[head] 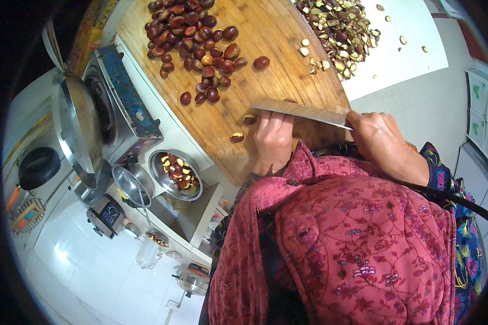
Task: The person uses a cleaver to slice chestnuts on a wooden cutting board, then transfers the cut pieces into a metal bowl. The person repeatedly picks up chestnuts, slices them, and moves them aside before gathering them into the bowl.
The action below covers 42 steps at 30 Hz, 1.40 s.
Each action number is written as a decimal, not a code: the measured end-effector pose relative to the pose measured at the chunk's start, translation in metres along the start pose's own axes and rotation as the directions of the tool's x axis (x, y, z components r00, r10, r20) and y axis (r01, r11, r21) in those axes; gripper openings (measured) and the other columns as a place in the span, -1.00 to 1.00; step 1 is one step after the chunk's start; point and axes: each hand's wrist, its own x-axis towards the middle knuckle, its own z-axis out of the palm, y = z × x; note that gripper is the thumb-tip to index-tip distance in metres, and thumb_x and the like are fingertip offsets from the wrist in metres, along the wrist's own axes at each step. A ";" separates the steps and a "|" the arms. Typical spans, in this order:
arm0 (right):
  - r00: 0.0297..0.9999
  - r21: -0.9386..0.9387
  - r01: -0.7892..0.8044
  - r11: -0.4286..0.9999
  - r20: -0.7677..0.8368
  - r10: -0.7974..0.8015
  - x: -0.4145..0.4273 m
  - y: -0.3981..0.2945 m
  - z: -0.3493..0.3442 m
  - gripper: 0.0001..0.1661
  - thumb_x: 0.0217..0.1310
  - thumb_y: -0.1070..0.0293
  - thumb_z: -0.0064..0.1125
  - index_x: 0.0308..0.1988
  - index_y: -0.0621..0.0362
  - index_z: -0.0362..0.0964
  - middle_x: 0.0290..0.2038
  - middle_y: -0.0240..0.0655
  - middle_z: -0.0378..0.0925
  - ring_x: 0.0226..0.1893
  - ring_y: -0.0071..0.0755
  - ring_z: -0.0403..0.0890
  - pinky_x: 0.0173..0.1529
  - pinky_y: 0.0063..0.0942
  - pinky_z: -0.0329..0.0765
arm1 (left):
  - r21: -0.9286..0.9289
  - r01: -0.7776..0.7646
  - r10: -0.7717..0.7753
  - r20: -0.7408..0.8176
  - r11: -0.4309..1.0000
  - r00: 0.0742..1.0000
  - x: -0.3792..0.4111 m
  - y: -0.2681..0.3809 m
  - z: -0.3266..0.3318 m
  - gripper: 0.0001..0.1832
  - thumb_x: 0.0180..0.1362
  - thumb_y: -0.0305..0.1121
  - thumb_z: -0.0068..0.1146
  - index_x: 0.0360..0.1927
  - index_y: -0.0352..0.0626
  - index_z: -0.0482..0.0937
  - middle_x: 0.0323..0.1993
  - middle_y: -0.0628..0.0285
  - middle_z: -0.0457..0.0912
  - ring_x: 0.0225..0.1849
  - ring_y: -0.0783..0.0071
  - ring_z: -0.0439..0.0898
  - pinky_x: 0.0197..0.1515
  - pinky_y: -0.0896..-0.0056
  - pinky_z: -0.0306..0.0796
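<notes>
My right hand (382,134) grips the handle of a cleaver (305,113), whose blade reaches left across the wooden cutting board (252,89). Below the blade, my left hand (273,140) rests on the board with fingers bent, their tips hidden behind the steel. Whether they pinch anything cannot be seen. A brown chestnut (289,100) peeks out just beyond the blade. Left of my left hand lie a cut chestnut (249,119) and another cut chestnut (236,137) with pale flesh showing. Farther up the board is a heap of whole chestnuts (195,36).
Chestnut trimmings (341,36) are piled on a white sheet (406,53) at upper right. A metal bowl (175,175) of cut chestnuts stands left of the board. Beyond it are a gas stove (126,93), a large metal lid (79,126) and a strainer (132,185).
</notes>
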 end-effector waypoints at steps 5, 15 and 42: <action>0.993 -0.047 -0.053 0.997 0.105 0.058 0.006 -0.010 -0.012 -0.82 -0.04 0.52 0.18 -0.33 0.26 0.39 -0.52 0.04 0.58 -0.41 0.18 0.66 -0.30 -0.03 0.59 | 0.002 0.014 -0.014 0.014 1.000 1.000 0.005 0.002 -0.003 -0.65 -0.11 -0.52 0.12 -0.16 -0.24 0.66 -0.13 0.18 0.61 -0.03 0.07 0.57 -0.10 0.23 0.57; 0.972 -0.113 -0.054 0.992 0.221 0.079 0.027 -0.013 -0.030 -0.86 0.00 0.51 0.16 -0.34 0.30 0.46 -0.48 0.05 0.59 -0.36 0.21 0.65 -0.28 -0.03 0.60 | -0.031 0.055 -0.054 0.034 0.998 0.998 0.003 -0.001 -0.003 -0.65 -0.08 -0.49 0.11 -0.14 -0.20 0.67 -0.14 0.26 0.60 -0.05 0.20 0.59 -0.16 0.34 0.58; 0.999 -0.012 0.031 0.999 -0.015 -0.031 -0.002 0.016 0.004 -0.81 -0.05 0.55 0.15 -0.31 0.27 0.40 -0.53 0.01 0.58 -0.44 0.16 0.65 -0.35 -0.03 0.58 | -0.018 0.044 -0.045 -0.064 0.999 0.997 -0.002 0.004 0.003 -0.77 -0.01 -0.54 0.31 -0.22 -0.20 0.68 -0.20 0.11 0.63 -0.13 0.03 0.60 -0.04 0.15 0.50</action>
